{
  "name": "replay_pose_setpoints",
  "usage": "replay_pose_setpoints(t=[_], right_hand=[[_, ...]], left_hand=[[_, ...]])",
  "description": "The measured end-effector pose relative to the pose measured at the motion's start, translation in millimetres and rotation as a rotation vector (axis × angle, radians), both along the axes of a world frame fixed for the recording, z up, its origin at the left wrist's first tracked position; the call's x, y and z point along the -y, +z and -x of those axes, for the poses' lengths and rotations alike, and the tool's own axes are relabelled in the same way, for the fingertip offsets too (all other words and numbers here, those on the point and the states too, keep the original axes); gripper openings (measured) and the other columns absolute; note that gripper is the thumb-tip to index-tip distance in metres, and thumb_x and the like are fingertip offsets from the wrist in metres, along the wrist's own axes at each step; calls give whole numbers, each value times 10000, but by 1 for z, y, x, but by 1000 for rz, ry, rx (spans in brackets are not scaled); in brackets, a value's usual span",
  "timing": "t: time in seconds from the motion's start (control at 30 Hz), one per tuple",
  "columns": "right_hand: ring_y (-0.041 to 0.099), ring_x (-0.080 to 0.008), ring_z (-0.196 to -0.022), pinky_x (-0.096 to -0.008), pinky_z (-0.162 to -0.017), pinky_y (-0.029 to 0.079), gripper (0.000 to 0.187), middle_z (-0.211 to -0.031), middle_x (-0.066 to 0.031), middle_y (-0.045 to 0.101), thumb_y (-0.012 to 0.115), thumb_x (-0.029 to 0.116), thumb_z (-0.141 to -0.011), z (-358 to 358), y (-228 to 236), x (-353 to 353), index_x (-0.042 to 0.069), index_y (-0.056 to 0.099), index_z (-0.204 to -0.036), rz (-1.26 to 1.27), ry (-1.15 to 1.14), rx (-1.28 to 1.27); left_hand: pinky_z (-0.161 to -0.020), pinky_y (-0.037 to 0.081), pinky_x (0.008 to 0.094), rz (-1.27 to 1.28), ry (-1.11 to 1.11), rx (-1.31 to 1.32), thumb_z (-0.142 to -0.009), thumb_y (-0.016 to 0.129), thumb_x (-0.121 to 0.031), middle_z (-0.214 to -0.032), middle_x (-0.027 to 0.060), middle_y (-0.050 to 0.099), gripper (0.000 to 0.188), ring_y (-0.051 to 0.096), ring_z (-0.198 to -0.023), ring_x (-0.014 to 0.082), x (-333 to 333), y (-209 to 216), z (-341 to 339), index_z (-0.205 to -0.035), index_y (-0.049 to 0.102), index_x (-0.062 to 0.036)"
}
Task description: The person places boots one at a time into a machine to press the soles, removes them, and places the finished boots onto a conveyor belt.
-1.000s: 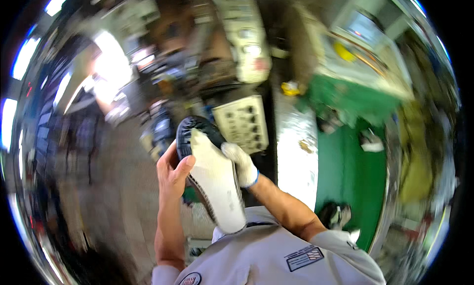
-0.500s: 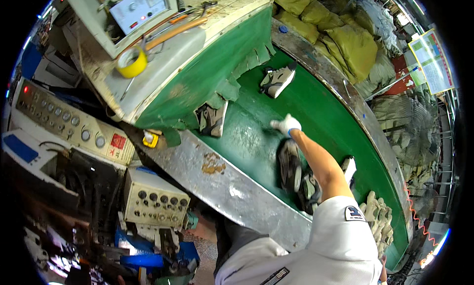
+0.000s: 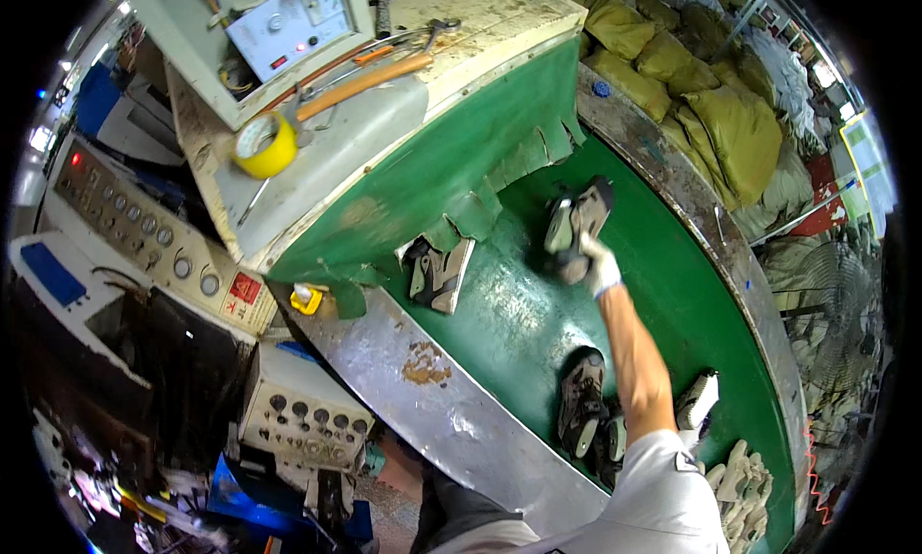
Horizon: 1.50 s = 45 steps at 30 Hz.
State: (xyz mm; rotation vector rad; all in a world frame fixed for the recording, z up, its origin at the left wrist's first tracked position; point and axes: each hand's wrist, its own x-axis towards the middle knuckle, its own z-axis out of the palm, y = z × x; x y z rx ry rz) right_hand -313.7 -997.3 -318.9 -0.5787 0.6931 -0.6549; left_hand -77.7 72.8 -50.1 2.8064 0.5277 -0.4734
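Observation:
My right hand (image 3: 600, 267), in a white glove, reaches out over the green conveyor belt (image 3: 509, 309). It is closed on the near end of a grey-and-black shoe (image 3: 586, 218), which is blurred and looks tilted. Another grey-and-black shoe (image 3: 440, 277) lies on its side at the torn green curtain (image 3: 451, 233). Nearer to me, a brown-and-black shoe (image 3: 581, 400) rests beside a further dark shoe (image 3: 609, 448), partly hidden by my arm. Right of my forearm is a pale-soled shoe (image 3: 698, 398). My left hand is out of view.
Metal rails (image 3: 423, 362) edge the belt. Light work gloves (image 3: 740, 496) lie at its lower right. Yellow tape (image 3: 265, 145) and a wooden-handled tool (image 3: 365, 86) sit on the housing. Control boxes (image 3: 303, 410) stand left; yellow sacks (image 3: 730, 136) and a fan (image 3: 831, 314) are right.
My right hand has moved from bare belt to the far shoe and taken hold of it. The view has shifted, so the surroundings appear lower and farther right.

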Motion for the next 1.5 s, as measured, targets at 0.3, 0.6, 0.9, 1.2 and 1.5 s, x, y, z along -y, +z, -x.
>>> replay_pose_setpoints(t=[0.3,0.6,0.9,1.2,1.5], right_hand=[[605,-320,-1179,-442,-1011,496,473,-1282,-146,638,522,337,-934,-107,212,-430,63,597,-1312,-256,756,-134],[655,-176,-1066,-301,-909,548,514,-1234,-93,666,620,272,-991,-236,260,-654,10,502,-1417,-150,980,126],[649,-162,-1068,-285,-960,503,479,-1234,-114,671,573,198,-1016,-320,240,-751,-50,506,-1419,38,1061,140],[670,-162,-1006,-296,-895,541,352,-1182,-95,696,589,180,-1009,-366,241,-789,-17,620,-1300,-103,961,186],[671,-146,-928,-285,-829,545,279,-1081,-72,716,605,208,-1010,-365,217,-806,-3,691,-1171,-70,858,124]], left_hand=[[-958,535,367,956,-75,175,-970,613,-114,-1195,151,690,426,664,-1089,260,275,25,-30,-1369,561,24],[-713,584,264,1360,336,171,-836,800,-58,-962,59,699,336,673,-824,138,204,32,-64,-1135,678,35],[-834,591,301,1455,524,576,-828,747,46,-1127,173,704,513,708,-962,205,123,10,-89,-1308,569,90],[-873,530,270,1480,501,520,-962,650,-197,-1177,111,692,445,662,-1021,152,122,-17,-114,-1331,589,45],[-779,519,259,1536,582,184,-1067,460,-442,-1045,34,702,494,648,-880,106,121,-33,-119,-1210,659,-12]])
